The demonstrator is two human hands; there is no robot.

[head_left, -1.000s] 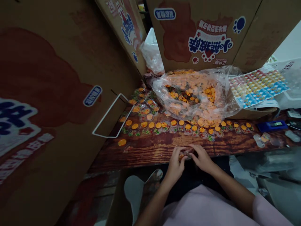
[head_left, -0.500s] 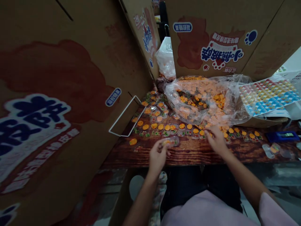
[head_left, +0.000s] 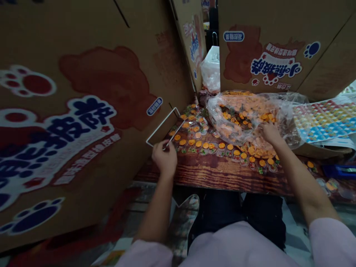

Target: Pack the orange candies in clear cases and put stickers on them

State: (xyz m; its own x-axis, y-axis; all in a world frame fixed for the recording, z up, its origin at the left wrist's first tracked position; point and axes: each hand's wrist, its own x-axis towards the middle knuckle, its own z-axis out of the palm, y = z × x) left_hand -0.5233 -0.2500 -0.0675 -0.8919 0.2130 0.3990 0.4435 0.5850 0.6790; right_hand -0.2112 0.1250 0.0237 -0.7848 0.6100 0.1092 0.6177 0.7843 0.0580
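Observation:
My left hand (head_left: 165, 158) is at the left, over the table edge beside the large carton, with its fingers curled together. Whatever they may hold is hidden. My right hand (head_left: 269, 133) reaches into the clear plastic bag (head_left: 283, 107) of small orange pieces, fingertips down and pinched. I cannot make out what is between them. Loose orange pieces (head_left: 257, 150) spill from the bag's front. Along the table runs a row of small clear packs (head_left: 204, 148), with orange discs and bits of green and red. More clear packs (head_left: 196, 126) lie behind the row's left end.
A tall printed carton (head_left: 133, 81) walls off the left side, and another carton (head_left: 278, 44) stands behind the bag. To the right are a coloured sticker sheet (head_left: 328, 118) and a blue object (head_left: 338, 171). The wooden table (head_left: 205, 172) ends just before my lap.
My left hand has moved left; the clear pack it held no longer shows. My right hand has gone from the row back into the bag. The view has shifted left.

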